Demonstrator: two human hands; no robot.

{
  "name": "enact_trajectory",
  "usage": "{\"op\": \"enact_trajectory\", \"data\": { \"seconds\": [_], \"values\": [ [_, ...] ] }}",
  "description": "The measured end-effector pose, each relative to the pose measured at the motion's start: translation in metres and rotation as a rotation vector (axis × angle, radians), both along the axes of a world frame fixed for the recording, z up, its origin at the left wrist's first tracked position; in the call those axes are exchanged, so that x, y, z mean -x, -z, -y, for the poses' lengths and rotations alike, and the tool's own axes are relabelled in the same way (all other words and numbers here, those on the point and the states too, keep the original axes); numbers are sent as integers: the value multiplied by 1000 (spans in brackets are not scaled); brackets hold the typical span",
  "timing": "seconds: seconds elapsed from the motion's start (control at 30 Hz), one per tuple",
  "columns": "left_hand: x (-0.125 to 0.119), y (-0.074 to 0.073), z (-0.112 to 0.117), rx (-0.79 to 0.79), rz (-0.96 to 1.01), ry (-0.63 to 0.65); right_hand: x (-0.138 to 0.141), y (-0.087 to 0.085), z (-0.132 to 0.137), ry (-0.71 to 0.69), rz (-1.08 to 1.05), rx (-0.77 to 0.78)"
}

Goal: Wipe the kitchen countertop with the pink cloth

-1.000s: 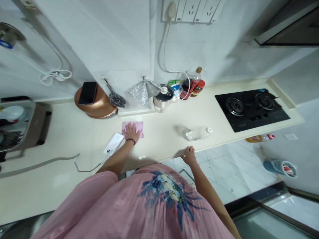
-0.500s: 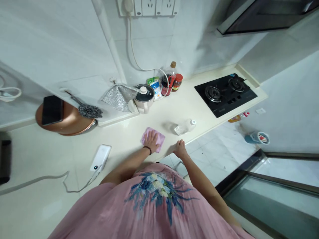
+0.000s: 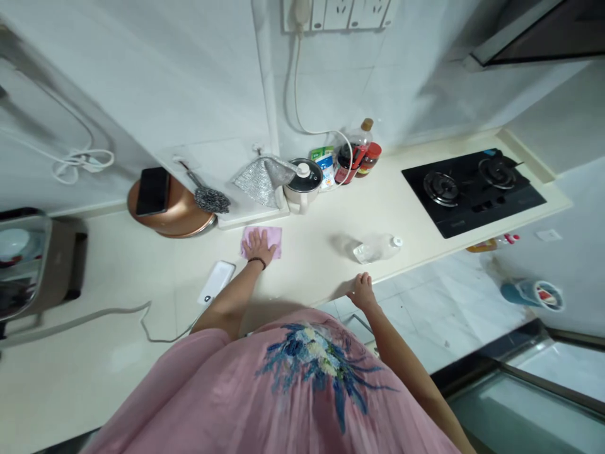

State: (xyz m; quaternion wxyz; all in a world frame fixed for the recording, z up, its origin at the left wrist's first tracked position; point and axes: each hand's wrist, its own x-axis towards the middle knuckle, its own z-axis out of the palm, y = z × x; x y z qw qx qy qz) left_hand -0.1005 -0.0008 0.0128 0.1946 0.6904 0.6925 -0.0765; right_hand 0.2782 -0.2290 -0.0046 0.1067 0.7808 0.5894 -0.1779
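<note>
My left hand lies flat with spread fingers on a pink cloth, pressing it against the cream countertop. The cloth is spread out close to the base of the wall ledge. At the front of the counter, my right hand has its fingers curled over the counter edge. Just beyond it, a clear plastic bottle with a white cap lies on its side. Left of my left forearm is a white power bank with a cable, partly hidden by the arm.
Along the wall stand a small lidded pot, seasoning packets, a sauce bottle and a red-lidded jar. A gas hob is at right. A copper-coloured pot carries a black phone at left.
My left hand has slid the cloth leftward and back towards the wall. The view has turned left, showing more of the appliance there. My right hand stays at the counter edge.
</note>
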Motion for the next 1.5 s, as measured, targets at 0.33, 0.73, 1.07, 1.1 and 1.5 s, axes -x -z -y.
{"op": "enact_trajectory", "data": {
  "seconds": [0.33,0.73,1.07,1.1,1.5],
  "values": [
    [0,8,150,13,6,322,-3,12,7,23,-16,-19],
    [-51,7,66,20,66,338,-11,25,11,-14,-56,-75],
    [-22,2,-27,23,53,115,-10,24,11,46,-133,-97],
    [-11,1,-25,16,35,72,-10,23,11,51,-140,-99],
    [-30,3,25,12,-45,-206,-7,15,7,16,-70,-65]
  ]
}}
